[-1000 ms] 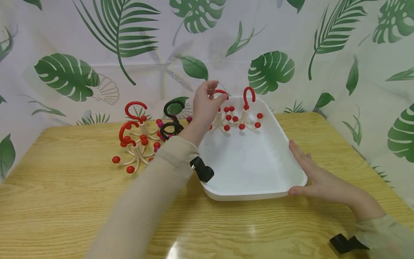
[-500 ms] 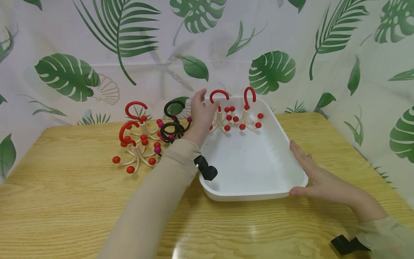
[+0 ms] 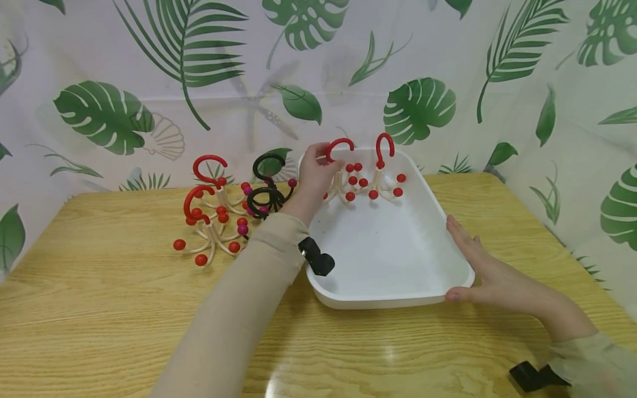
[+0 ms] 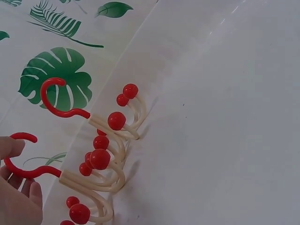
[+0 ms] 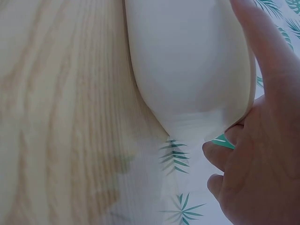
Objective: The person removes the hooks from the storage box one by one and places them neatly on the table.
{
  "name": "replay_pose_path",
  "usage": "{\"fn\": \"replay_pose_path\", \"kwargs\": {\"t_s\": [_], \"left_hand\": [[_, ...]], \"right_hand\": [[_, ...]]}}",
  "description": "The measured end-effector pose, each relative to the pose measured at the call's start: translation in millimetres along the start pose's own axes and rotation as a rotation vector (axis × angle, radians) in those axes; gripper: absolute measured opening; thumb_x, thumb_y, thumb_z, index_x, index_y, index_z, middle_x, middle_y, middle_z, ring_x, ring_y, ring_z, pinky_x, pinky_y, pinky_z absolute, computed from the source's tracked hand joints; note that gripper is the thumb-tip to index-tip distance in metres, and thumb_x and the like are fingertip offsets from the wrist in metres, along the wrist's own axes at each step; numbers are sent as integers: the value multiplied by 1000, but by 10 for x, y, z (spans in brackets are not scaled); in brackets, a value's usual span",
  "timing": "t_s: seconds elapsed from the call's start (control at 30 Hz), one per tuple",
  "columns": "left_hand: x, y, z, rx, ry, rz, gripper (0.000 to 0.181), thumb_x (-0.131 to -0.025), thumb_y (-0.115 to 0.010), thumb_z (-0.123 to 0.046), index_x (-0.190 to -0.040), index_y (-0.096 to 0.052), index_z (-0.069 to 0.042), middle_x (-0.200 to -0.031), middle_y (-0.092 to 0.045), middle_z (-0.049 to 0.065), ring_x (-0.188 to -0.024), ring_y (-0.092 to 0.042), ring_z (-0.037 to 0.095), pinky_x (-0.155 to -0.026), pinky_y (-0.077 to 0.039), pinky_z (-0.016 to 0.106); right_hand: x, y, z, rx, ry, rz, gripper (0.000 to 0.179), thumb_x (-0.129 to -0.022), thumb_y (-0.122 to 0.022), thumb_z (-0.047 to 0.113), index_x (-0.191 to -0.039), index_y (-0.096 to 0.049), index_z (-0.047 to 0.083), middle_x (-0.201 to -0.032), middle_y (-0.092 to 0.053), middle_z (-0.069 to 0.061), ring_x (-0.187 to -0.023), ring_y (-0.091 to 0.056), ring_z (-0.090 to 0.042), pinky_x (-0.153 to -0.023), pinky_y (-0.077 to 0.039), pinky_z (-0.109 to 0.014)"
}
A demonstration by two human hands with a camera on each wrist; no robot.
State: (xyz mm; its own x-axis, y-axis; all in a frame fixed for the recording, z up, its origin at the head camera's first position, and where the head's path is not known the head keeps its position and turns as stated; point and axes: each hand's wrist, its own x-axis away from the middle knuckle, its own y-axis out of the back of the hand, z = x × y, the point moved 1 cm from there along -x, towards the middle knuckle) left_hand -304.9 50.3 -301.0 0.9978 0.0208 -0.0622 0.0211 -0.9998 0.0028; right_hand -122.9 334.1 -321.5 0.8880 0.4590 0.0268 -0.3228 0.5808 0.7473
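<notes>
At the back left of the white tray (image 3: 375, 237), my left hand (image 3: 318, 177) holds the red hook of a multi-arm hanger (image 4: 89, 183), thumb on one side and fingers on the other. This hanger stands upright, its cream arms tipped with red balls. Beside it in the tray stands a matching hanger (image 3: 378, 178), hook up. My right hand (image 3: 492, 282) holds the tray's near right corner, its thumb at the front rim and fingers along the right side. In the right wrist view, several fingers bend below the tray rim.
Left of the tray, on the wooden table (image 3: 99, 287), stand two more red-hooked cream hangers, a near one (image 3: 211, 237) and a far one (image 3: 221, 194). Close by are black hangers (image 3: 269, 196) with magenta balls, partly behind my left forearm. A leaf-print cloth (image 3: 209, 66) hangs behind the table.
My left hand came off the red hook, drew back a little to the left, and now has its fingers round the hook again. My right hand keeps its place on the tray.
</notes>
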Motion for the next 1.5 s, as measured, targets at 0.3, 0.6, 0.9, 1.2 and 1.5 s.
{"fn": "replay_pose_path", "kwargs": {"t_s": [0.3, 0.6, 0.9, 1.2, 1.5], "left_hand": [[19, -17, 6, 0, 18, 2, 20, -91, -65, -8, -110, -62, -5, -107, -60, 6, -98, -55, 19, -87, -50, 29], [20, -37, -4, -47, 42, 10, 15, -92, -64, -12, -106, -64, -7, -102, -60, 5, -92, -54, 17, -80, -51, 25], [77, -78, -54, -65, -7, 48, 18, -93, -64, -15, -109, -63, -7, -103, -61, 4, -94, -56, 17, -86, -51, 29], [208, -73, -247, 20, -31, 81, 17, -93, -64, -15, -108, -62, -8, -103, -61, 3, -96, -57, 17, -88, -50, 27], [409, 15, -485, 97, -95, 148, 18, -91, -66, -16, -107, -62, -8, -102, -62, 3, -95, -58, 17, -90, -50, 30]], "right_hand": [[10, -5, -6, -13, 11, -3, 118, -78, -79, 21, -152, 12, 24, -157, 15, -12, -139, 14, -46, -105, 9, -66], [10, 2, -12, -6, 8, -4, 118, -78, -80, 22, -152, 12, 25, -158, 15, -10, -138, 14, -48, -105, 8, -66], [6, -3, 6, -19, -17, 2, 117, -79, -79, 23, -151, 13, 28, -157, 17, -9, -135, 18, -50, -102, 6, -70], [9, -10, -16, -12, -14, -1, 116, -79, -78, 23, -151, 13, 30, -157, 17, -8, -135, 18, -51, -102, 6, -70], [16, -2, -30, -11, -17, -4, 118, -78, -80, 22, -151, 13, 29, -157, 18, -5, -133, 18, -54, -100, 3, -73]]}}
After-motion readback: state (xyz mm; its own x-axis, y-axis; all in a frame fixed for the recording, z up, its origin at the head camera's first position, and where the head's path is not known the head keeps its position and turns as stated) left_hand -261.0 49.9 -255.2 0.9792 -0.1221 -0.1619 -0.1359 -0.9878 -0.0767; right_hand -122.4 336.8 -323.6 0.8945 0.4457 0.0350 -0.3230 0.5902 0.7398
